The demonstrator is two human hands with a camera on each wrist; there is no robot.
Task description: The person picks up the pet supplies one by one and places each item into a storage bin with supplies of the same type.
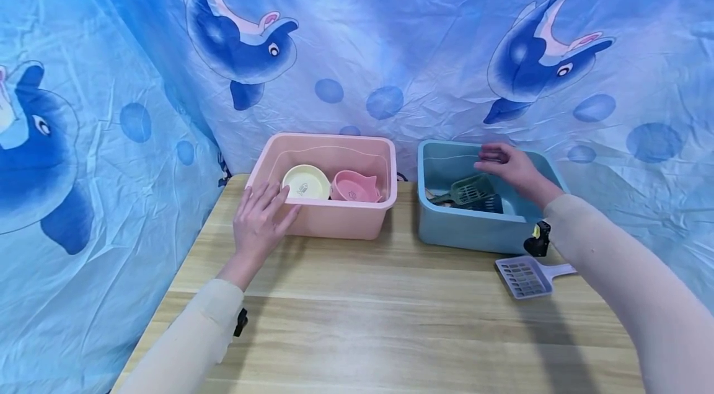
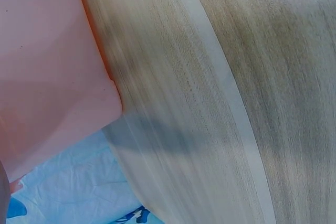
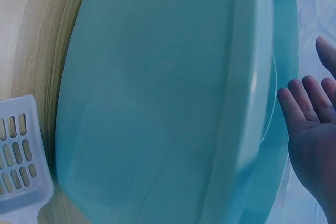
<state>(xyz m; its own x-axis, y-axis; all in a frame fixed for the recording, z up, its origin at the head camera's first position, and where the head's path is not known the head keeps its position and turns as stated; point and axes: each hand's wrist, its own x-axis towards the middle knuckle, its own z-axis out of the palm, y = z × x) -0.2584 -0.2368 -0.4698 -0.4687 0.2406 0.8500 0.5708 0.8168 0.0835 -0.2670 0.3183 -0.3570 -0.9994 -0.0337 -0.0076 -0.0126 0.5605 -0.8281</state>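
Note:
My left hand (image 1: 259, 217) rests at the front left rim of a pink bin (image 1: 329, 220), its fingers spread over the edge. Inside that bin lie a pale yellow bowl (image 1: 306, 182) and a pink cat-eared bowl (image 1: 355, 186). Over the blue-green bin (image 1: 474, 230) hovers my right hand (image 1: 510, 165), holding nothing, with its fingers loosely extended. Below it in the bin are a dark green slotted scoop (image 1: 471, 190) and a dark blue scoop (image 1: 491, 204). The right wrist view shows the right hand (image 3: 315, 135) with palm and fingers bare, beside the bin's rim.
A lavender slotted litter scoop (image 1: 524, 276) lies on the wooden table (image 1: 357, 319) in front of the blue-green bin, its handle pointing right, partly behind my right sleeve. A blue dolphin-print curtain (image 1: 357, 41) hangs behind and to the left.

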